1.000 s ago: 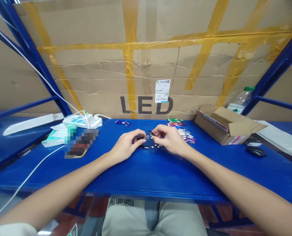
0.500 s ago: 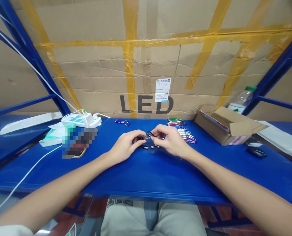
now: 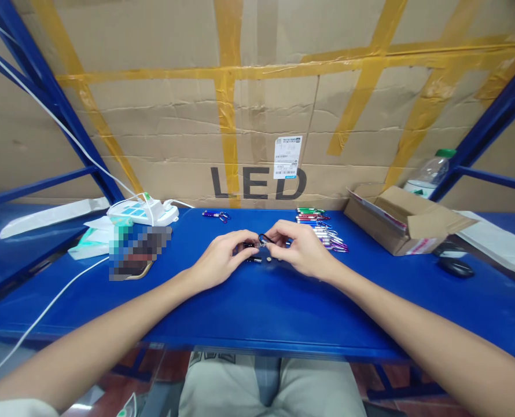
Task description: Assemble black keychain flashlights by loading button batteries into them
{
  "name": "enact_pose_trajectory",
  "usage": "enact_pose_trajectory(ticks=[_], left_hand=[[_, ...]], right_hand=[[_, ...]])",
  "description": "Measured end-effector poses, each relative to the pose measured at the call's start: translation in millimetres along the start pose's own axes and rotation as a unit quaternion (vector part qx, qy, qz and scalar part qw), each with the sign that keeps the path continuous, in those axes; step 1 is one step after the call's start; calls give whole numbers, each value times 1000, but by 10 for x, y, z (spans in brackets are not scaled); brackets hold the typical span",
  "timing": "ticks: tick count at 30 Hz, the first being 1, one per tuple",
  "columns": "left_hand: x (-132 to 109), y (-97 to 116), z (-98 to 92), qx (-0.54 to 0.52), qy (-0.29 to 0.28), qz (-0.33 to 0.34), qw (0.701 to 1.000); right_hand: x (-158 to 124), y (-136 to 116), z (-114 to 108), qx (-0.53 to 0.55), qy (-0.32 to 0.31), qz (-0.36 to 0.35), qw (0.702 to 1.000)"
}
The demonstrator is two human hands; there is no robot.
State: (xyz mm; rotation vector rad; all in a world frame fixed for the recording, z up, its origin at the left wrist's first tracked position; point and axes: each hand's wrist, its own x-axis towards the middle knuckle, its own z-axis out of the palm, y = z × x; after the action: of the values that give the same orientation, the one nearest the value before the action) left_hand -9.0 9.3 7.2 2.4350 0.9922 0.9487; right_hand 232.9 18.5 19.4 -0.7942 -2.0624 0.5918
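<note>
Left hand (image 3: 220, 262), right hand (image 3: 300, 250): fingertips tight around one black keychain torch (image 3: 254, 245).

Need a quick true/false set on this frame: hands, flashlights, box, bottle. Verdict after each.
1. The left hand and right hand both grip one small black flashlight. True.
2. The cardboard box on the right is closed. False: its flaps stand open.
3. A pile of coloured flashlights lies on the blue table just beyond the right hand. True.
4. The bottle behind the box has a red cap. False: the cap is green.
</note>
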Motion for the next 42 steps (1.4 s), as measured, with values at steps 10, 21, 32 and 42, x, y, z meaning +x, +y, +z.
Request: enact_pose_trajectory(ticks=[10, 21, 32, 42], left_hand=[[1, 8, -20, 8, 18, -32, 999], [11, -12, -4, 21, 38, -49, 998], [-5, 27, -2, 9, 22, -36, 999], [-27, 9, 30, 15, -18, -12, 1000]], right_hand=[[3, 41, -48, -39, -10, -13, 999], [32, 110, -273, -64, -84, -44, 993], [70, 183, -336, 117, -128, 86, 981], [71, 155, -367, 141, -200, 136, 960]])
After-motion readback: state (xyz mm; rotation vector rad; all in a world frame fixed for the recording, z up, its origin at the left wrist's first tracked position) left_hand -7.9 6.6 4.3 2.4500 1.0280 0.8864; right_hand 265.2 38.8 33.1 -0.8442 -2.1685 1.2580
